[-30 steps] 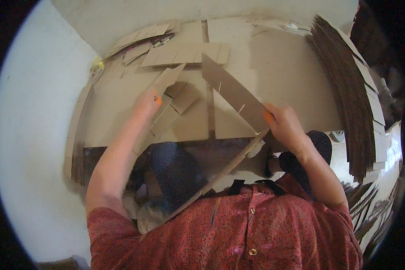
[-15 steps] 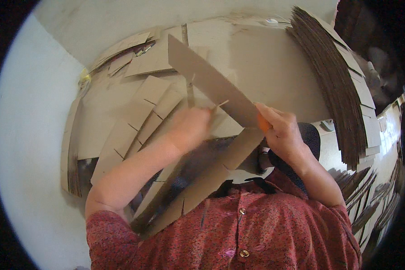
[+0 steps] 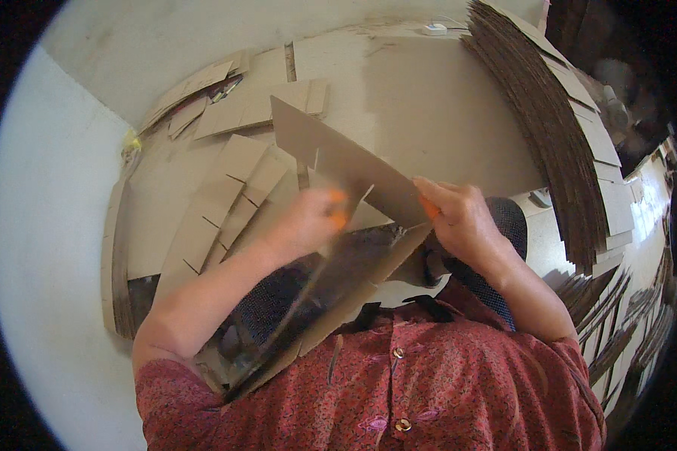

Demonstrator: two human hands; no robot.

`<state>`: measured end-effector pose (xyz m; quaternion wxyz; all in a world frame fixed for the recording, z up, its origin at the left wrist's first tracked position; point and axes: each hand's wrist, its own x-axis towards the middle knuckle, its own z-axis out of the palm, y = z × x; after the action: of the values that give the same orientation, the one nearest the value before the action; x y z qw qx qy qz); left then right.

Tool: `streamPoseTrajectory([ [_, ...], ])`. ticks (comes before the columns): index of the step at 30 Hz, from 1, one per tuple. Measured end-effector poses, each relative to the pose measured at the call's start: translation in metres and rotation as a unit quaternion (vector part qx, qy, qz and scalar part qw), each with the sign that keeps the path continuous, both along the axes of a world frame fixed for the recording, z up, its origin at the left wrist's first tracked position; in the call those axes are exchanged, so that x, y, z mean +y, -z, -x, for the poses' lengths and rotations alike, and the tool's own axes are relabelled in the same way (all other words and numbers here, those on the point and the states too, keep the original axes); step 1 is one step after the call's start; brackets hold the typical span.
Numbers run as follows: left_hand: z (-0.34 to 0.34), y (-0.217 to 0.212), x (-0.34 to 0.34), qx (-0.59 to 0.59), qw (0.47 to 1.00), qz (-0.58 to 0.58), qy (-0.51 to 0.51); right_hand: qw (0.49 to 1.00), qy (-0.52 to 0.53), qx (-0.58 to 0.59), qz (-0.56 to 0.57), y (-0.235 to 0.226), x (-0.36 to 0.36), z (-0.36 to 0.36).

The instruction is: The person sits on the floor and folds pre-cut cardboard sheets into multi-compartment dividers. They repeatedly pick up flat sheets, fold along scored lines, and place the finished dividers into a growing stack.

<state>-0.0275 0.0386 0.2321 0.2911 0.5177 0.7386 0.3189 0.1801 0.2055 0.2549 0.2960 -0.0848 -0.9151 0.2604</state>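
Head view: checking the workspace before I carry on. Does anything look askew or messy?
Mostly orderly. Flat cardboard pieces by the wall lie scattered at odd angles, unlike the neat stack. The left hand is blurred.

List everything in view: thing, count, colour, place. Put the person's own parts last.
Slotted cardboard sheet: one, grey-brown, raised in front of the chest, held in both hands.
Flat cardboard blanks: several, brown, overlapping on the surface at left.
Cardboard pieces: a few, brown, far left by the wall.
Stack of cardboard sheets: one tall pile, dark brown edges, right side.
Work surface: one, tan, ahead.
Wall: white, left.
Shirt: one, red patterned, bottom.
Left hand: blurred, on the sheet's near edge.
Right hand: gripping the sheet's right end.
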Motion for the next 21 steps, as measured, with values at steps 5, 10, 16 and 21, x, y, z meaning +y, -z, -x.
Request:
streamPoseTrajectory([
  [5,-0.016,-0.024,0.005,-0.015,1.0,0.014,-0.021,0.994,-0.022,-0.105,-0.001,0.007,0.004,0.004],
  [10,-0.025,-0.041,-0.001,-0.221,0.974,0.033,-0.04,0.983,-0.006,-0.181,-0.038,0.019,0.007,0.015],
  [16,0.083,0.054,-0.078,0.41,0.89,0.006,-0.201,0.976,-0.033,-0.209,-0.042,0.002,-0.003,0.038],
  [21,0.175,0.119,-0.173,0.486,0.794,0.109,-0.348,0.957,-0.069,-0.262,-0.103,-0.003,-0.013,0.059],
])
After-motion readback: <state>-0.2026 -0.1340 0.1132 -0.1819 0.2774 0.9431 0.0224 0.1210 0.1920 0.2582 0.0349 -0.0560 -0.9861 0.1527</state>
